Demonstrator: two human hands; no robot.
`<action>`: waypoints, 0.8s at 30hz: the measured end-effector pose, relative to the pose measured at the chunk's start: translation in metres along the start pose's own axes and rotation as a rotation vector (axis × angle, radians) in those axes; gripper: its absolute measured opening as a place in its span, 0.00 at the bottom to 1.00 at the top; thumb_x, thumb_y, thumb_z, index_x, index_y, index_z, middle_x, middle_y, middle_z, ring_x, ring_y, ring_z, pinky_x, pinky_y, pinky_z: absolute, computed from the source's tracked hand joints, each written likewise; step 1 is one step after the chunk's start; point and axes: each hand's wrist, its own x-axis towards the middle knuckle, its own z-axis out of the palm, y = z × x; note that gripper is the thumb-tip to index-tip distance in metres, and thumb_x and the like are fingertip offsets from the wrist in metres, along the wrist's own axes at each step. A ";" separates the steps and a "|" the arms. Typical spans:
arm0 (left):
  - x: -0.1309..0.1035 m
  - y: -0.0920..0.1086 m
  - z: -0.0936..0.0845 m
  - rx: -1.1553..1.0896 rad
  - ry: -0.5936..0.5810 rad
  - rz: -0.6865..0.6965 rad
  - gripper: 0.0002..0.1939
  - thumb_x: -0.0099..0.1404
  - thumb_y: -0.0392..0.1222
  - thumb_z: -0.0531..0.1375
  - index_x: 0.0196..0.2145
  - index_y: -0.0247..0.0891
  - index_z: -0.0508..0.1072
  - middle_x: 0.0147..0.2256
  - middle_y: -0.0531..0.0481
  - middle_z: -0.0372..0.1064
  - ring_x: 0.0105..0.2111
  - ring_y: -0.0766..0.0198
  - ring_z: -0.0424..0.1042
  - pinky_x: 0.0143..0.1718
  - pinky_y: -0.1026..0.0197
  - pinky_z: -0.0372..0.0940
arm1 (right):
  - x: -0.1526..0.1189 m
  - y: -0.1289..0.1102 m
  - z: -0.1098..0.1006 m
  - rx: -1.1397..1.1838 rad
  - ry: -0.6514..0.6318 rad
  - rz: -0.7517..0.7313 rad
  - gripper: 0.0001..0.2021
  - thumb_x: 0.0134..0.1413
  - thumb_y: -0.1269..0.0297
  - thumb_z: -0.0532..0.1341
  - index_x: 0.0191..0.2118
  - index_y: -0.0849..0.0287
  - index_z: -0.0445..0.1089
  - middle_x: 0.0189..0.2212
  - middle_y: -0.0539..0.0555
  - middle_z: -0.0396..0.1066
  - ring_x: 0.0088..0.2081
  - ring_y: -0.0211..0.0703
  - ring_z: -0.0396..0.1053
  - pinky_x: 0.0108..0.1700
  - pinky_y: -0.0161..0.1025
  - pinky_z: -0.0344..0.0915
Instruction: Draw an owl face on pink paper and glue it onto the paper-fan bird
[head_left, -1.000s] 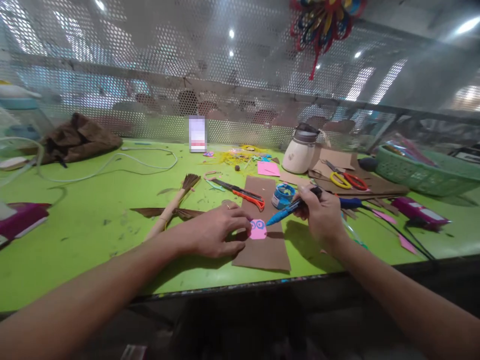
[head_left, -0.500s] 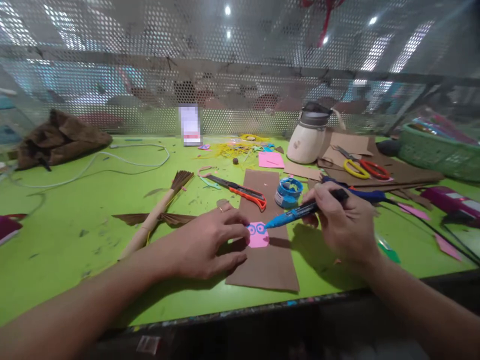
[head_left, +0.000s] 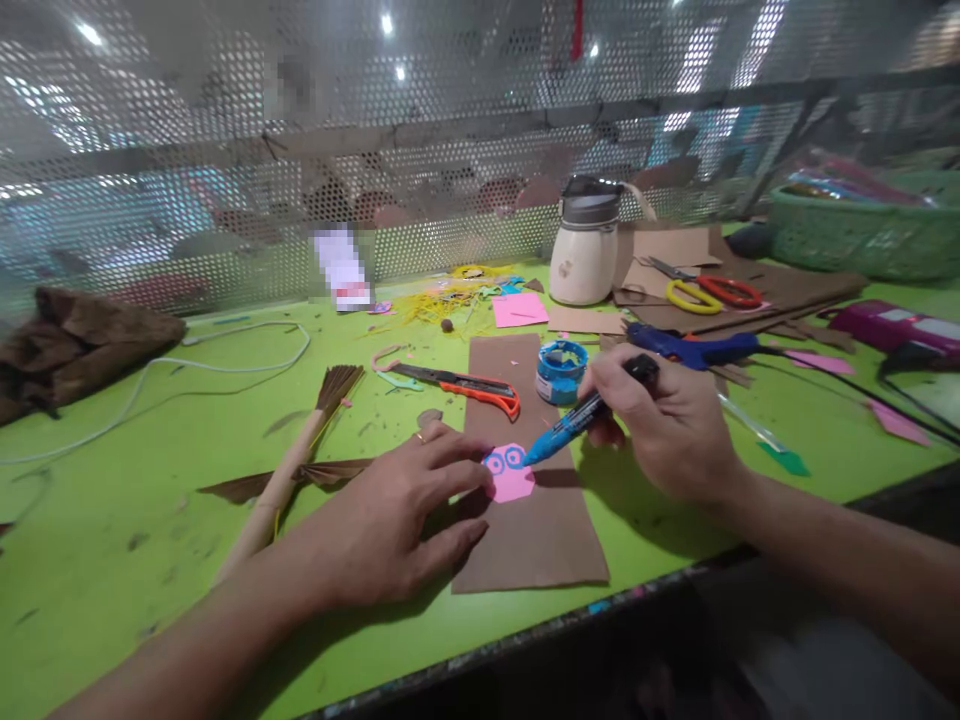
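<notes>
A blue paint marker (head_left: pixel 574 425) is gripped in my right hand (head_left: pixel 660 420), its tip at the right edge of a small pink paper piece (head_left: pixel 511 487). Two blue rings with dots inside are drawn on the pink paper. It lies on a brown paper sheet (head_left: pixel 536 545). My left hand (head_left: pixel 420 500) rests with fingers spread, fingertips at the left edge of the pink piece. Behind the hands, an orange box cutter (head_left: pixel 480 388) lies partly over the brown sheet, beside an uncapped jar of blue paint (head_left: pixel 561 378).
Left of my hand lies a stick with brown bristles (head_left: pixel 300 450). A blue glue gun (head_left: pixel 690 346), scissors (head_left: pixel 705 293), a white bottle (head_left: pixel 585 250) and a green basket (head_left: pixel 862 230) stand or lie to the right. A perforated metal screen (head_left: pixel 255 220) borders the back.
The view has turned and tilted slightly, shifting the scene. My right hand holds the marker more steeply, its tip still by the right ring. My left hand stays at the pink paper.
</notes>
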 end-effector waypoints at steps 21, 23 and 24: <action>0.000 -0.003 0.000 0.004 0.013 0.003 0.10 0.69 0.42 0.54 0.45 0.42 0.71 0.53 0.45 0.66 0.50 0.53 0.66 0.56 0.46 0.57 | -0.010 -0.002 0.002 -0.237 -0.060 -0.143 0.08 0.59 0.65 0.58 0.28 0.55 0.67 0.16 0.46 0.64 0.17 0.34 0.61 0.21 0.34 0.58; 0.001 -0.003 0.000 0.000 0.017 0.006 0.09 0.68 0.42 0.55 0.44 0.42 0.72 0.54 0.46 0.65 0.50 0.54 0.67 0.60 0.45 0.54 | -0.011 -0.004 0.002 -0.250 -0.056 -0.155 0.08 0.58 0.64 0.58 0.28 0.54 0.68 0.16 0.46 0.65 0.18 0.35 0.61 0.21 0.34 0.59; 0.001 -0.003 0.000 0.000 0.019 0.003 0.09 0.68 0.42 0.55 0.44 0.42 0.72 0.54 0.47 0.65 0.50 0.55 0.67 0.61 0.45 0.53 | -0.012 -0.006 0.002 -0.256 -0.058 -0.161 0.08 0.58 0.64 0.59 0.28 0.54 0.68 0.16 0.47 0.65 0.18 0.35 0.61 0.21 0.34 0.59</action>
